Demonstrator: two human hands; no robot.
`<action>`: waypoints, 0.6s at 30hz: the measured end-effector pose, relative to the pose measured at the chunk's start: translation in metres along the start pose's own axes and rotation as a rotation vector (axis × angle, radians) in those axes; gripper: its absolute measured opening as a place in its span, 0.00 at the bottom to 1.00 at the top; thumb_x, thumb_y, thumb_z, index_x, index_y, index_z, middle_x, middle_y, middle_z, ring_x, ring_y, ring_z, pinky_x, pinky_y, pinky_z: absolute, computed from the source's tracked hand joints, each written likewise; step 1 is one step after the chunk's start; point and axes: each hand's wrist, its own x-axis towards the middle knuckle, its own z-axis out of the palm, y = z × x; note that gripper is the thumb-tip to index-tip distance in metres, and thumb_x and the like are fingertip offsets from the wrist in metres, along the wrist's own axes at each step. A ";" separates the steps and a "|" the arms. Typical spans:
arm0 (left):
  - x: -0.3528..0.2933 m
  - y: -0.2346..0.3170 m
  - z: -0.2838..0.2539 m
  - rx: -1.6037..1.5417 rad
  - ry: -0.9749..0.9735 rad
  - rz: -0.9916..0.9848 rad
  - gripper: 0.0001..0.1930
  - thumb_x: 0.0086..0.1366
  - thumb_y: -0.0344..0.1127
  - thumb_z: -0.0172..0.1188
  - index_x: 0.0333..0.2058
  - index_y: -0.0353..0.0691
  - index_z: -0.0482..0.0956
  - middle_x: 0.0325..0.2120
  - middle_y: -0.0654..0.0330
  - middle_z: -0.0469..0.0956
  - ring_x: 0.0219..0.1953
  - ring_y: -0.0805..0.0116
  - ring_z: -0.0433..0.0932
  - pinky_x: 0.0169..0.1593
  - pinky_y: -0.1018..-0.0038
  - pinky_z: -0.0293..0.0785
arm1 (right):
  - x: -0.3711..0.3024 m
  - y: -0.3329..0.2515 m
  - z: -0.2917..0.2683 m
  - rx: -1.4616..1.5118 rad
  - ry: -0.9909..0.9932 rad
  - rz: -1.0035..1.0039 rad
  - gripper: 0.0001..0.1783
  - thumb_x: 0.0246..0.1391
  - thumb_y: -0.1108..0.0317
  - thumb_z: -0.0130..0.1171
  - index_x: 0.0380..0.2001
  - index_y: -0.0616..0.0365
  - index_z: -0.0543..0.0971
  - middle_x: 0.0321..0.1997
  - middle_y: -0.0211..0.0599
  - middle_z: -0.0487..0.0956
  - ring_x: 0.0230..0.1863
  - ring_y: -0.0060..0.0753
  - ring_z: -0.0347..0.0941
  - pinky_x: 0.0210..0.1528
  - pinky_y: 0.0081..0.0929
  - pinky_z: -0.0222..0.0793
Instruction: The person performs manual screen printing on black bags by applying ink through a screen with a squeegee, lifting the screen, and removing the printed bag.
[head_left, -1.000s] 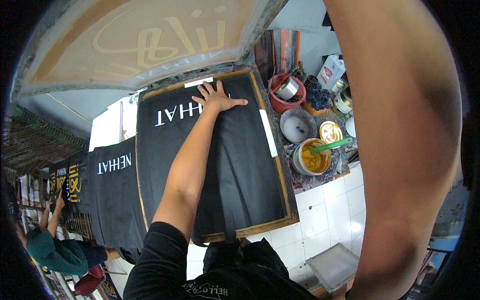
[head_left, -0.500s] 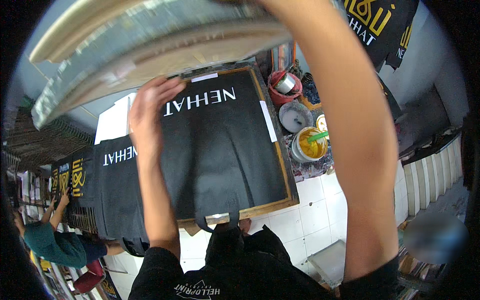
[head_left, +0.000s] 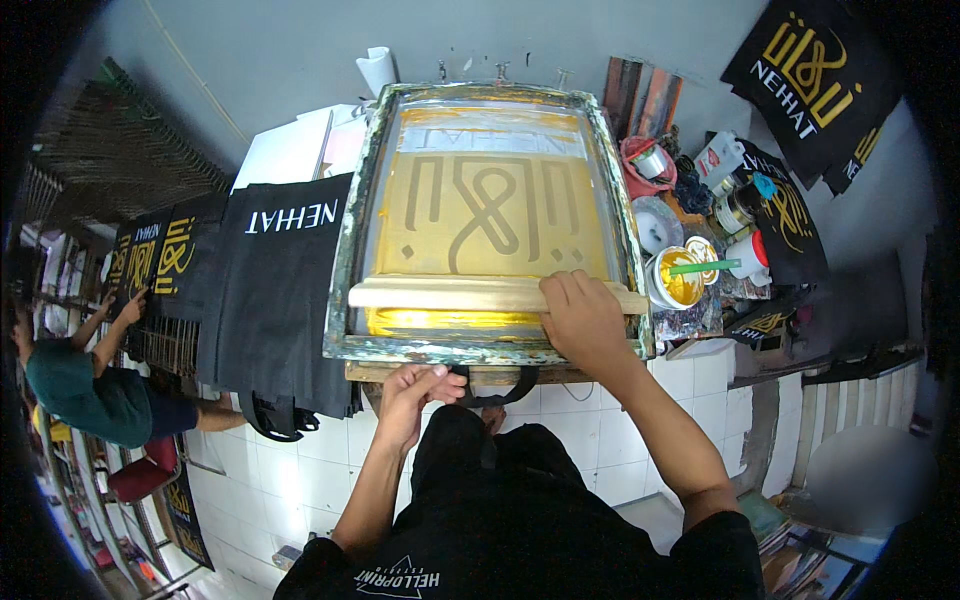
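A screen-printing frame [head_left: 338,310] with paint-spotted edges lies flat in front of me, covering most of a black bag beneath it. Its yellowish mesh carries a looping line design, with yellow ink smeared along the far and near ends. My right hand [head_left: 585,320] grips a long wooden squeegee [head_left: 440,293] laid across the near part of the mesh. Just past the frame's near edge, my left hand [head_left: 410,395] has its fingers curled at the left end of the bag's black handle [head_left: 500,377]. The rest of that bag is hidden.
Printed black bags [head_left: 270,290] lie to the left. At right stand a tub of yellow ink [head_left: 682,285] with a green stirrer, a grey bowl [head_left: 657,225] and a red bucket [head_left: 645,165]. Dark printed pieces [head_left: 800,75] hang upper right. Another person [head_left: 95,390] works far left.
The raised frame has come down flat over the bag. My right hand moved from the top of the view onto the squeegee; my left hand drew back from the bag's far side to its handle.
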 end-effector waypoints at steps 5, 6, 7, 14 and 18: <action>-0.001 -0.001 -0.009 0.013 -0.051 -0.128 0.13 0.69 0.33 0.60 0.45 0.28 0.81 0.40 0.46 0.87 0.38 0.65 0.87 0.43 0.74 0.81 | 0.010 0.014 -0.010 0.151 -0.103 0.054 0.13 0.50 0.64 0.67 0.35 0.56 0.76 0.34 0.39 0.79 0.40 0.45 0.79 0.42 0.42 0.75; -0.001 0.000 -0.010 0.010 -0.042 -0.151 0.13 0.69 0.32 0.60 0.45 0.28 0.80 0.40 0.45 0.86 0.38 0.63 0.87 0.43 0.73 0.82 | 0.010 0.013 -0.016 0.158 -0.146 0.061 0.14 0.49 0.63 0.68 0.35 0.57 0.76 0.33 0.39 0.79 0.40 0.45 0.79 0.42 0.42 0.75; -0.001 0.001 -0.011 0.005 -0.040 -0.161 0.13 0.68 0.32 0.60 0.46 0.28 0.79 0.41 0.44 0.86 0.38 0.62 0.88 0.44 0.71 0.82 | 0.008 0.008 -0.021 0.166 -0.190 0.071 0.14 0.49 0.63 0.68 0.35 0.57 0.76 0.33 0.39 0.79 0.40 0.45 0.79 0.42 0.42 0.75; 0.007 0.002 -0.010 -0.024 -0.032 -0.179 0.15 0.64 0.26 0.55 0.47 0.23 0.77 0.41 0.41 0.85 0.38 0.57 0.87 0.44 0.67 0.84 | -0.011 -0.027 0.006 -0.014 -0.045 -0.027 0.09 0.48 0.66 0.60 0.33 0.56 0.75 0.33 0.39 0.77 0.37 0.43 0.77 0.39 0.40 0.73; 0.008 0.005 -0.009 -0.032 -0.014 -0.226 0.17 0.63 0.27 0.55 0.48 0.22 0.76 0.42 0.39 0.84 0.39 0.56 0.87 0.45 0.66 0.84 | 0.029 0.020 0.045 -0.071 0.000 -0.019 0.09 0.50 0.67 0.57 0.35 0.56 0.74 0.33 0.39 0.77 0.37 0.44 0.77 0.39 0.41 0.73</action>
